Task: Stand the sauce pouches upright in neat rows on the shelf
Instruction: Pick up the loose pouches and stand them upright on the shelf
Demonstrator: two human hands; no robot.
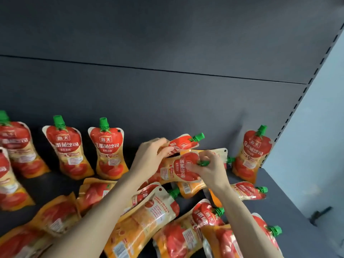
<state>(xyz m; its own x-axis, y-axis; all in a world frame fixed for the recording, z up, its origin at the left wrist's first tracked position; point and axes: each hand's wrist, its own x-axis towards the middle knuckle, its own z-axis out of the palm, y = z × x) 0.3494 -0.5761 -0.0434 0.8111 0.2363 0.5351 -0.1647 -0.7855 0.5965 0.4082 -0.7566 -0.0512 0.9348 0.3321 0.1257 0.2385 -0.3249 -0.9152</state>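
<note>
Red and orange sauce pouches with green caps cover the dark shelf. Three stand upright along the back wall at the left, and one stands at the far right. My left hand grips a tilted pouch whose cap points right. My right hand pinches the green cap of another pouch that lies on its side just below. Several more pouches lie flat in a heap under my forearms.
The shelf's dark back panel rises behind the pouches. A slotted upright and a pale wall close the right side. One more upright pouch stands at the left edge, in front of the back row.
</note>
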